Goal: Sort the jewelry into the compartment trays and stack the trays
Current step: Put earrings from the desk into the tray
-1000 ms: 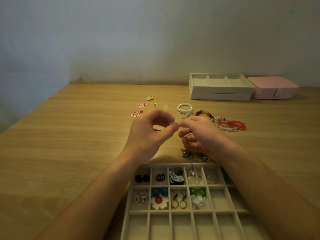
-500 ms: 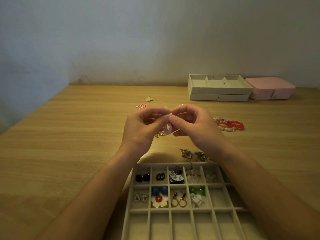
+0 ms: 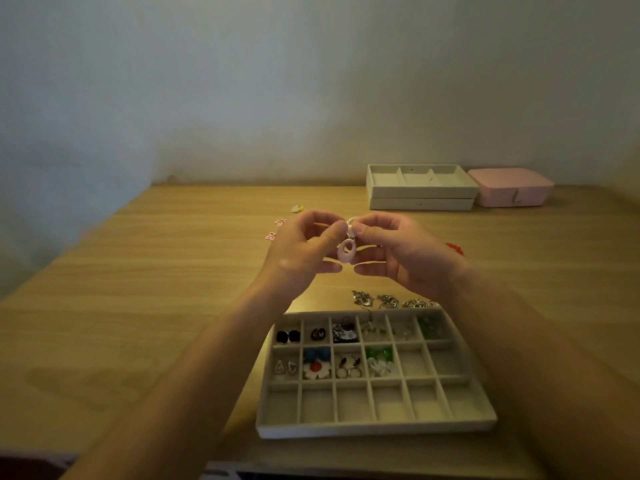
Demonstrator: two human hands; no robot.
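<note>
1. pale pink oval earring (image 3: 346, 251) hangs in the air between both hands, above the middle of the wooden table (image 3: 138, 306) and beyond the far edge of the compartment tray (image 3: 377, 427).
2. left hand (image 3: 304, 258) pinches the earring's small white top piece between thumb and forefinger; its other fingers curl loosely underneath.
3. right hand (image 3: 405, 254) pinches the same top piece from the right side, thumb tip almost touching the left thumb, so the oval dangles just below the two thumbs.
4. the compartment tray lies near the person, slightly right of centre, flat on the table.
5. in its far row, from the left: a black round pair (image 3: 288, 336), a dark oval pair (image 3: 318, 334), a black-and-white piece (image 3: 344, 333), then clear pieces and a blurred green one that are too soft to name.
6. in its middle row, from the left: white triangle earrings (image 3: 285, 367), blue balls with a white flower (image 3: 316, 367), hoop earrings (image 3: 349, 368), and green and white pieces (image 3: 380, 362).
7. silver pieces (image 3: 363, 298) lie on the table just beyond the tray's far rim.
8. a red bracelet (image 3: 455, 248) shows partly behind the right hand.
9. pink flower charms (image 3: 280, 221) lie left of the hands.
10. two stacked trays (image 3: 420, 204) sit at the far right by the wall, with a pink box (image 3: 509, 188) just beside them on the right.
</note>
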